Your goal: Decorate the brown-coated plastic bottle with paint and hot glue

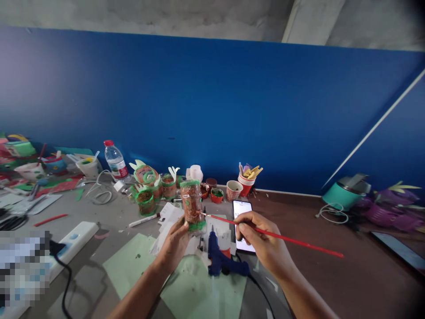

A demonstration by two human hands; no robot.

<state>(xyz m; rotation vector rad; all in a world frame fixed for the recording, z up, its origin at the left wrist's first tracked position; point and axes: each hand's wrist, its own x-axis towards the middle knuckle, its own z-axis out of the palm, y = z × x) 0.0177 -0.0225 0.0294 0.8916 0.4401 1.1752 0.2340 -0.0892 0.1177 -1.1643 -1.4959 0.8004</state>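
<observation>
My left hand (175, 243) is closed around the lower left side of a clear plastic bottle piece (191, 199) painted brown, with green bands at its top and bottom. It is held upright above the papers. In my right hand (260, 235) is a long red paintbrush (299, 241), pinched near its front part. The brush tip touches or nearly touches the brown front of the bottle piece. Just below, a blue glue gun (221, 259) lies on the table. Behind my right hand is a phone (243, 208) with a lit screen.
Small paint cups (217, 195) and a red cup of wooden sticks (246, 184) stand along the blue partition (212, 110). Painted pots (145, 201) and a water bottle (116, 161) are left of them. A power strip (78, 239) lies at left, a teal pot (343, 192) at right.
</observation>
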